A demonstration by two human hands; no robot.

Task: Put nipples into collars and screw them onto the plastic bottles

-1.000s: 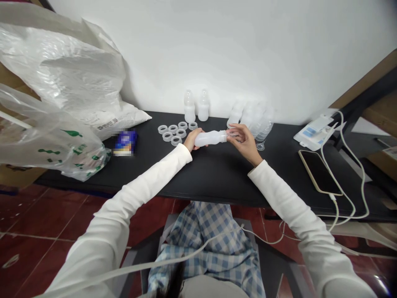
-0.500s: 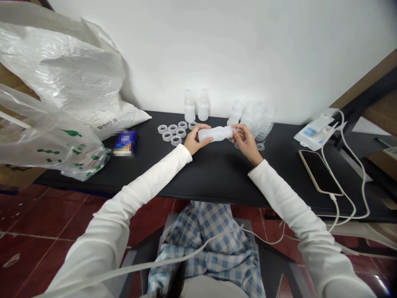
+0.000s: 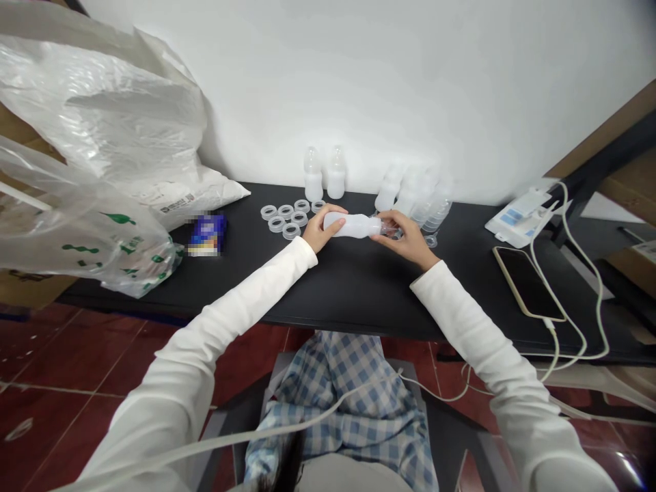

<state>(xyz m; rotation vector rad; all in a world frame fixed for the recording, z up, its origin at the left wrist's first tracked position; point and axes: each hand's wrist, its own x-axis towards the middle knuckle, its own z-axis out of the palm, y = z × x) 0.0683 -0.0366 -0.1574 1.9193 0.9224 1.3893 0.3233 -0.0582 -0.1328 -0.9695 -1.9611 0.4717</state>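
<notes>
Baby bottle [image 3: 353, 226], frame centre: held level — left hand [image 3: 321, 230] wrapped around base, apparently bracing it; right hand [image 3: 406, 236], fingers closed about clear piece [image 3: 390, 230] at neck. Ring collars [image 3: 277, 224], left of centre: clustered, presumably for easy reach.

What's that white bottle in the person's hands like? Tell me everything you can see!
The white bottle is cloudy and looks like plastic, with smooth sides, a gentle waist and a narrower neck. It is held on its side above the black table. The left hand grips its base end; the right hand holds the neck end, where something clear shows, partly hidden. I can't tell what's inside.
</notes>
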